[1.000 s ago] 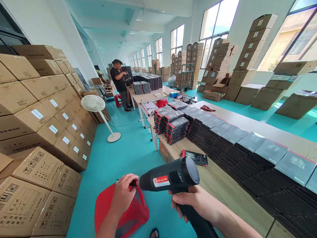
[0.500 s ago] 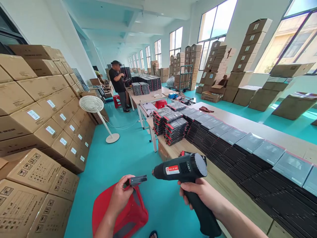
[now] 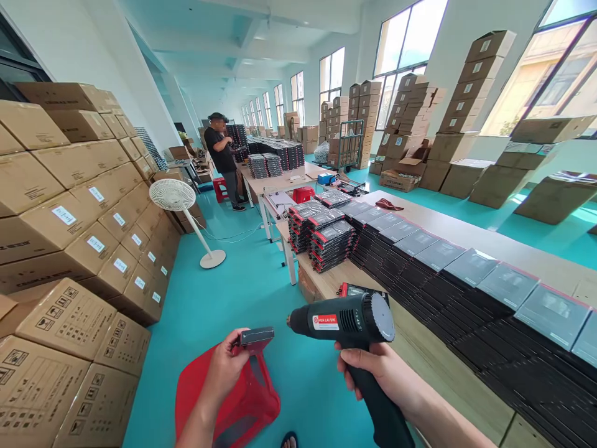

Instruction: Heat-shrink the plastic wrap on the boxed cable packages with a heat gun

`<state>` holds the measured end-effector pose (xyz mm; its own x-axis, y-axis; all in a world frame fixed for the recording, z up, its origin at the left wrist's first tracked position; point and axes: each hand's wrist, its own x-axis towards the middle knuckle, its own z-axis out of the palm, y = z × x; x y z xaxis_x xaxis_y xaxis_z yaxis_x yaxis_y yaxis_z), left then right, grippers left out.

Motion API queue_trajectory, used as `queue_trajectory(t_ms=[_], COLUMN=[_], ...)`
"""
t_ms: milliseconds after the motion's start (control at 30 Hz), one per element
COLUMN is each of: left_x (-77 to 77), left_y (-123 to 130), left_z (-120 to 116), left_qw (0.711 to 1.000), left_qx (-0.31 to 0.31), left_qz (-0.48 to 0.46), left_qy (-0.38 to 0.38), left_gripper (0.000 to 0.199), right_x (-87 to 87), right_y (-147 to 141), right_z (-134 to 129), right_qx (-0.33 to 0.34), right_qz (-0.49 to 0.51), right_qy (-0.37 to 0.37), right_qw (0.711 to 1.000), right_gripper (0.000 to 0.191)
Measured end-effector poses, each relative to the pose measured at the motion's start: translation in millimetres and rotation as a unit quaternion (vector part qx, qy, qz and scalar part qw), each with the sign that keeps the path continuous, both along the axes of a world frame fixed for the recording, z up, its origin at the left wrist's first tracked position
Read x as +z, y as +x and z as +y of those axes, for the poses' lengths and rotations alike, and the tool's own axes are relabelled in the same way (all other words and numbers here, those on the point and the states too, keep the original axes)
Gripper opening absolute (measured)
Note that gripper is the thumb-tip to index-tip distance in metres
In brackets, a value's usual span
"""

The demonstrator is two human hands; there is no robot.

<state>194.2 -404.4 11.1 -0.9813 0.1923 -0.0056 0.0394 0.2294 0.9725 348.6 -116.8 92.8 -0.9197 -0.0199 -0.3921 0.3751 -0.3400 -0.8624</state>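
Note:
My right hand (image 3: 373, 364) grips the handle of a black heat gun (image 3: 347, 316) with a red and white label. The nozzle points left, toward a thin dark box (image 3: 258, 336) pinched in my left hand (image 3: 227, 361). A small gap separates nozzle and box. The box is seen edge-on, so its broad face is hidden. Below the left hand stands a red plastic stool (image 3: 200, 379). Behind the heat gun, another black and red package (image 3: 347, 289) lies at the bench's near edge, partly covered by the gun.
A long row of stacked black packages (image 3: 448, 298) runs along the bench (image 3: 420, 333); film-wrapped stacks (image 3: 321, 230) sit at its far end. Cartons (image 3: 84, 218) are piled on the left. A white fan (image 3: 191, 218) stands on the floor. A person (image 3: 224, 158) stands farther back.
The box in my left hand has turned and shifted slightly left, away from the nozzle. The heat gun has barely moved.

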Motion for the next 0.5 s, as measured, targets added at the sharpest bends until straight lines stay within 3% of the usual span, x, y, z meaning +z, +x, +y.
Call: queue_trajectory(t_ms=[133,233,300,367,500], left_x=[-3.0,-8.7,-13.9,-19.5,-26.7], left_y=[0.9,1.2,0.7,-0.1,2.5], left_z=[-2.1,-4.1,-4.0,-3.0,-2.0], left_qw=[0.999,0.991,0.969,0.943,0.901], left_qx=[0.0,0.057,0.099,0.117,0.094], left_qz=[-0.024,-0.09,-0.164,-0.227,-0.298], left_qy=[0.027,0.085,0.154,0.215,0.3], left_gripper=[0.02,0.018,0.017,0.016,0.025], right_x=[5.0,8.3,10.7,14.9,27.7], right_y=[-2.7,-10.6,-16.3,-19.3,-11.0], right_z=[-8.8,-15.2,-18.8,-23.2,-31.9], right_qx=[0.043,0.012,0.013,0.053,0.174], right_qz=[0.001,0.015,0.024,0.032,0.034], right_qy=[-0.019,-0.003,-0.019,-0.035,0.014], right_qw=[0.999,1.0,0.999,0.997,0.984], right_gripper=[0.034,0.033,0.032,0.029,0.012])
